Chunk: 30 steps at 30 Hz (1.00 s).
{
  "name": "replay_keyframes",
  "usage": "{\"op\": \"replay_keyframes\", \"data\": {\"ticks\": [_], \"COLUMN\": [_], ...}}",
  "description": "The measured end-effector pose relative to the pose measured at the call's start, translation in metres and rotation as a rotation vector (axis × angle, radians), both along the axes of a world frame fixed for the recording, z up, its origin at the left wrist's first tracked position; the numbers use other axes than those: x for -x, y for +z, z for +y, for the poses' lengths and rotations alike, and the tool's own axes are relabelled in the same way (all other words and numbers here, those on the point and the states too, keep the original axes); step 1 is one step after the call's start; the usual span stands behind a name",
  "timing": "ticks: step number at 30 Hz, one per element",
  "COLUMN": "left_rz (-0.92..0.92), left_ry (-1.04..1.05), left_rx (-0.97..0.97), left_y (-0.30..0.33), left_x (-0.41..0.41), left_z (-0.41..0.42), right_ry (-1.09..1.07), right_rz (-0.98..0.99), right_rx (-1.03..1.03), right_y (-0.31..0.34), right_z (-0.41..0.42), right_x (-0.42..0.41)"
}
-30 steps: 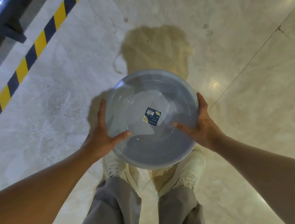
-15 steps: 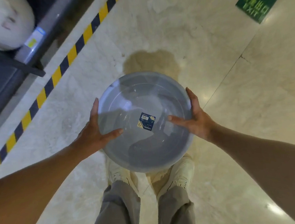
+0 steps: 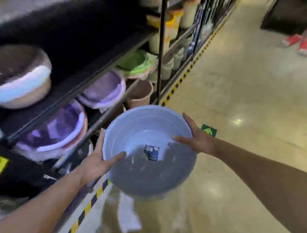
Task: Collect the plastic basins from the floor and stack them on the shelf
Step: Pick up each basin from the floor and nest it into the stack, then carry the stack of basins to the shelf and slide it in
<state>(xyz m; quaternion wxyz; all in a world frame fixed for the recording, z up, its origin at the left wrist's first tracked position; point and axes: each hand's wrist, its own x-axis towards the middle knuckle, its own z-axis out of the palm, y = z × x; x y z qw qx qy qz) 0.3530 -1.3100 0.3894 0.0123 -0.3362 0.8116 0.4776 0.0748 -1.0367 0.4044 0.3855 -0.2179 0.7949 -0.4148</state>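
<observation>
Fingers of both hands, left (image 3: pixel 96 164) and right (image 3: pixel 199 140), clamp opposite rims, thumbs inside, so I keep the basin (image 3: pixel 149 153) level just beside the shelf (image 3: pixel 84 83), off the floor.

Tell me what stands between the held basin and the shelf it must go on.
Nothing visible lies in the gap. The grey basin, held at its rim by the left hand and right hand, is beside the shelf. The shelf levels nearby already hold stacked purple basins; blur hides free space.
</observation>
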Motion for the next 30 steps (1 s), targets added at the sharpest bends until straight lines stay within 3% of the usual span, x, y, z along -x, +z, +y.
{"op": "replay_keyframes", "data": {"ticks": [7,12,16,21,30], "left_rz": [-0.049,-0.054,-0.096,-0.168,-0.134], "left_ry": [-0.086,-0.049,-0.056,-0.047,0.037], "left_rx": [0.034,-0.018,-0.004,0.004,0.002], "left_y": [0.249,0.347,0.365,0.352,0.312], "left_x": [0.022,0.021,0.022,0.037,0.141], "left_z": [-0.047,-0.069,-0.076,-0.075,-0.063], "right_ry": [0.060,0.057,0.048,0.046,0.124], "right_rz": [0.076,0.114,0.100,0.058,0.041], "right_rx": [0.056,0.047,0.036,0.015,0.017], "right_y": [0.236,0.332,0.356,0.336,0.293], "right_z": [-0.023,-0.034,-0.038,-0.043,-0.060], "right_x": [0.001,-0.005,-0.007,0.018,0.144]}}
